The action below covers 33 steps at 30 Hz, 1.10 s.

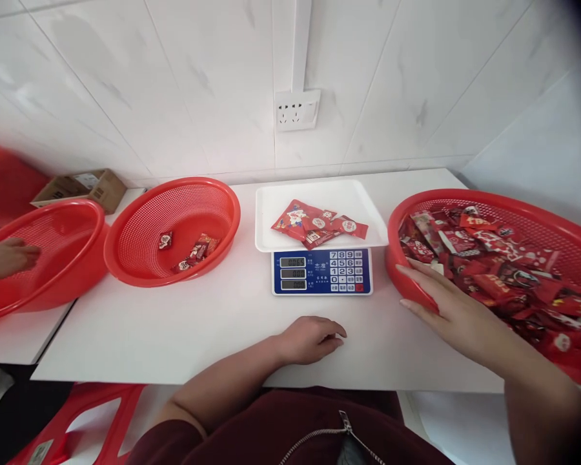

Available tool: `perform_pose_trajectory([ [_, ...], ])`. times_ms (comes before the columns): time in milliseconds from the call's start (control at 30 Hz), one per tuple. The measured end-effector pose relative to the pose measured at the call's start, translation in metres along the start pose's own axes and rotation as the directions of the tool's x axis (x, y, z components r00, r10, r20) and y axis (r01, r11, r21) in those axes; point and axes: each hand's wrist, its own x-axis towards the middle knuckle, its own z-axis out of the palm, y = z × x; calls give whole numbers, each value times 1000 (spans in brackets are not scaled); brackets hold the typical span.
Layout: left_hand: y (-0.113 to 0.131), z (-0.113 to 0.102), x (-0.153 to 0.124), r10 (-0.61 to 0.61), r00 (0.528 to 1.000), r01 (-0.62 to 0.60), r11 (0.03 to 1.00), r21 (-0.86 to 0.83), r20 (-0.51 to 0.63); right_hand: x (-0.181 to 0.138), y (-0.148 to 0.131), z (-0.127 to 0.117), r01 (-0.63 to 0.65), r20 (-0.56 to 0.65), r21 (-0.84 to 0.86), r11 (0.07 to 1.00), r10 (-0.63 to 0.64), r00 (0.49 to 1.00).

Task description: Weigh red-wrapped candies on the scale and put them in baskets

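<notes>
My left hand [311, 338] rests on the white table [184, 323] in front of the scale, fingers loosely curled, holding nothing. My right hand [452, 307] lies open on the near rim of a large red basket [537, 213] piled with red snack packets [494, 265]. A blue-and-white digital scale [322, 271] stands in the middle, its white tray [271, 232] holding several red packets [317, 225].
A red mesh basket [172, 229] left of the scale holds a few packets. Further left another person's hand [7, 258] reaches into a third red basket [43, 258]. A cardboard box [82, 187] sits by the tiled wall. A wall socket [297, 110] is above the scale.
</notes>
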Motion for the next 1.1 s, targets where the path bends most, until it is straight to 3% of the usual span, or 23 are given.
perform_pose_trajectory([
  [233, 1, 1, 0, -23, 1000, 23, 1000, -18, -15, 0, -15, -1, -64, -48, -29, 998, 62, 997],
  [367, 10, -9, -3, 33, 997, -35, 999, -33, -71, -2, -14, -1, -65, -54, -48, 997, 62, 997],
  [467, 18, -36, 3, 82, 960, -72, 996, 46, -267, -2, -12, 2, -12, -102, -27, 1000, 9, 995],
  [600, 21, -93, 27, 123, 838, 47, 954, 295, -532, -1, -9, 5, 36, -157, 6, 999, -35, 987],
  [700, 18, -129, 51, 128, 784, 219, 859, 464, -607, -1, -8, 5, 56, -166, -8, 998, -57, 985],
  [767, 16, -143, 64, 101, 801, 291, 796, 531, -590, -2, -7, 5, 76, -177, -19, 997, -78, 981],
  [867, 14, -153, 78, 37, 844, 340, 735, 587, -535, -3, -6, 5, 115, -217, -16, 993, -116, 969],
  [933, 15, -154, 81, 19, 845, 356, 725, 589, -534, -4, -6, 5, 137, -239, -2, 991, -134, 962],
  [1100, 32, -147, 87, 69, 749, 319, 835, 449, -659, -5, -8, 1, 167, -247, 10, 986, -160, 956],
])
